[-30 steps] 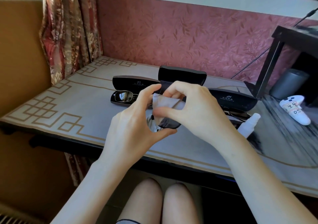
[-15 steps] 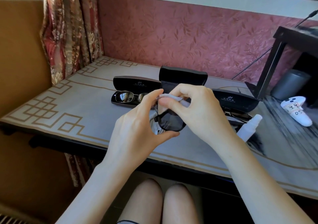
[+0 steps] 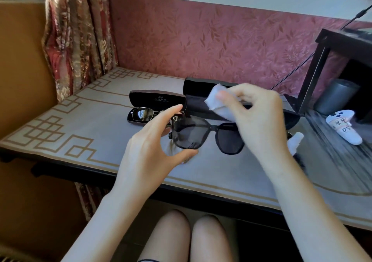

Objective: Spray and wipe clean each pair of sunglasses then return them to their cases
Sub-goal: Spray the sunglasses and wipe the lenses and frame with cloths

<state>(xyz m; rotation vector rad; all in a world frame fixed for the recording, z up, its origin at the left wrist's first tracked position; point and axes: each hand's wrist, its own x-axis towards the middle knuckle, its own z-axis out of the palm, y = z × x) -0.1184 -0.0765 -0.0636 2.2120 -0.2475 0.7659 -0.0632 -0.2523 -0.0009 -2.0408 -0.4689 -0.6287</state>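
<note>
Black sunglasses [image 3: 201, 134] with large dark lenses hang above the table, facing me. My left hand [image 3: 153, 141] pinches their left end between thumb and fingers. My right hand [image 3: 255, 119] holds a pale wiping cloth [image 3: 218, 103] just above the right lens. An open black case [image 3: 157, 101] at the left holds a metal-framed pair [image 3: 144, 114]. A second open black case [image 3: 198, 95] stands behind my hands. A third dark case [image 3: 291, 121] shows right of my right hand. The white spray bottle [image 3: 295, 142] lies mostly hidden behind my right wrist.
The table [image 3: 80, 133] has a grey mat with a gold key pattern. A white game controller [image 3: 346, 129] lies at the right. A black stand [image 3: 314, 74] and a grey cylinder [image 3: 336, 96] sit at the far right. A flowered curtain [image 3: 78, 36] hangs at the left.
The sunglasses turned from end-on to face me with both lenses showing. My right hand lifted the cloth off the lens and moved right; my left hand stayed on the left end.
</note>
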